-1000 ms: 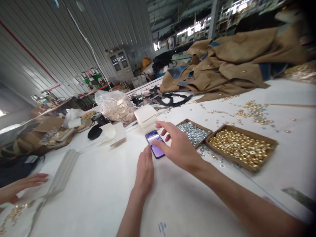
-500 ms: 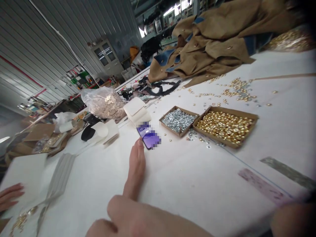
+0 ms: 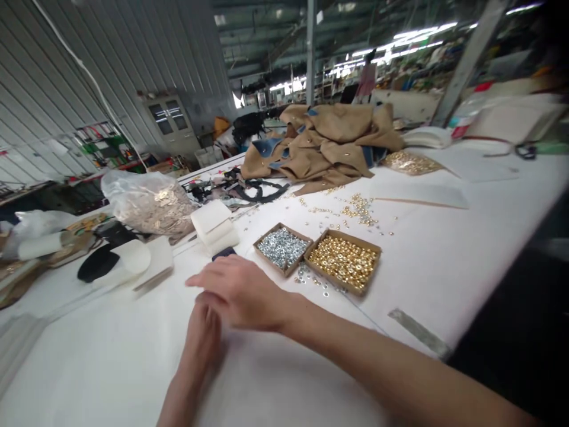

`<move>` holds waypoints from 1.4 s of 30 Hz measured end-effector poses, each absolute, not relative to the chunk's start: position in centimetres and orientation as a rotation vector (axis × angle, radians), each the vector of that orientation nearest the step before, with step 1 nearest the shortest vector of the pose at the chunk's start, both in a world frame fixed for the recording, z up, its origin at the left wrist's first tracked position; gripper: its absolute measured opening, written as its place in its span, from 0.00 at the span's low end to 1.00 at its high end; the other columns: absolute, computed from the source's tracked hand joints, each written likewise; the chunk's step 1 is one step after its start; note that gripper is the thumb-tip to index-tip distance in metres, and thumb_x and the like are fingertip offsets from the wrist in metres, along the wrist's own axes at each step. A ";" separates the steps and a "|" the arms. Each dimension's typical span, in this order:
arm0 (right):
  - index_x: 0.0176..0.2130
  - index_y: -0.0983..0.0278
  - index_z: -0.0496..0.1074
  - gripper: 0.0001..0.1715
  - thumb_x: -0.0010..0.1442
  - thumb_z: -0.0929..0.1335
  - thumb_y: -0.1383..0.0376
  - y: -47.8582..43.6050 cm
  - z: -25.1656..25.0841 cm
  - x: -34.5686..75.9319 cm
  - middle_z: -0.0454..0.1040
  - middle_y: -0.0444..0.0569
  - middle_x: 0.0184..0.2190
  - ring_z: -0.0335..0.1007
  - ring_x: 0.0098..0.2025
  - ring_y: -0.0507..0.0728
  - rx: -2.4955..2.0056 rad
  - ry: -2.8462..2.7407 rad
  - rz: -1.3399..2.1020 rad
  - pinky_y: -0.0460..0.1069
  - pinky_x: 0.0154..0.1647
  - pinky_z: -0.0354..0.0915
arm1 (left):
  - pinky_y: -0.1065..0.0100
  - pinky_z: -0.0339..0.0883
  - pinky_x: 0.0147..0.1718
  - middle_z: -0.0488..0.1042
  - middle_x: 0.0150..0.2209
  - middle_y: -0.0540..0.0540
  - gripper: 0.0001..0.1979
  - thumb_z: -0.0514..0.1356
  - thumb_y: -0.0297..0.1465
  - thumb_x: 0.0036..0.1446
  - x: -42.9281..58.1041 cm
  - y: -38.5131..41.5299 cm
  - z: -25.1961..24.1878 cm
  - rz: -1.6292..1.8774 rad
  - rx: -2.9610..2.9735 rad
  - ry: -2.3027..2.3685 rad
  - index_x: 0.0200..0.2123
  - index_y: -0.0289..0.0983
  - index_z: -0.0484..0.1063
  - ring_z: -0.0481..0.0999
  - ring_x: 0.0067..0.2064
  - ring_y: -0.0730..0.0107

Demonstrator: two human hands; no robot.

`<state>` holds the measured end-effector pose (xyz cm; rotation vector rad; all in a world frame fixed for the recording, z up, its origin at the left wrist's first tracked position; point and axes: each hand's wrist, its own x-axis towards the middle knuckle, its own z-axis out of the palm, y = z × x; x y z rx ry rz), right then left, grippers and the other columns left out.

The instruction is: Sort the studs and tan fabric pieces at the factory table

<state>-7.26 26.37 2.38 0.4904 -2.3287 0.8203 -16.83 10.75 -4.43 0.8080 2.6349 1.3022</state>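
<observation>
Phone lies on bench just ahead of right grip, mostly hidden behind it. Right grip open, holding nothing. Left grip just below, state unclear. Phone likely stiff, light, slick: take by long edges.

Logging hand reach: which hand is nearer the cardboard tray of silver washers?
Right hand: close beside the cardboard tray of silver washers, not touching it. Left hand: farther off, below the right hand in view.

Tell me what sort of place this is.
Probably a garment workshop: a long white worktable, a heap of tan garments with blue trim, and trays of gold eyelets and silver washers.
</observation>
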 end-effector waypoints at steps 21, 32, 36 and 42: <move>0.79 0.58 0.59 0.33 0.80 0.62 0.64 30.4 -3.9 -11.3 0.72 0.52 0.72 0.66 0.70 0.64 0.123 -2.461 0.768 0.63 0.75 0.62 | 0.49 0.61 0.66 0.76 0.56 0.35 0.42 0.42 0.62 0.77 -17.5 10.0 -4.1 1.444 0.801 2.436 0.70 0.35 0.71 0.73 0.58 0.47; 0.62 0.54 0.78 0.17 0.81 0.66 0.57 29.8 -4.1 -10.2 0.85 0.47 0.51 0.77 0.52 0.60 0.099 -2.387 0.921 0.60 0.64 0.66 | 0.51 0.62 0.63 0.78 0.55 0.38 0.39 0.44 0.60 0.79 -17.8 9.8 -4.4 1.459 0.827 2.421 0.70 0.38 0.71 0.74 0.58 0.49; 0.66 0.54 0.77 0.21 0.81 0.64 0.56 29.9 -4.2 -10.9 0.84 0.51 0.51 0.77 0.54 0.62 -0.022 -2.463 0.893 0.61 0.64 0.68 | 0.51 0.61 0.65 0.75 0.65 0.39 0.34 0.47 0.57 0.80 -17.8 9.7 -4.5 1.462 0.859 2.403 0.72 0.42 0.70 0.73 0.63 0.52; 0.77 0.56 0.63 0.29 0.83 0.61 0.57 30.8 -4.3 -11.9 0.73 0.54 0.70 0.67 0.70 0.63 0.091 -2.342 0.887 0.63 0.76 0.63 | 0.50 0.57 0.70 0.74 0.69 0.43 0.30 0.47 0.55 0.81 -17.9 9.5 -4.8 1.456 0.863 2.412 0.71 0.46 0.71 0.71 0.68 0.53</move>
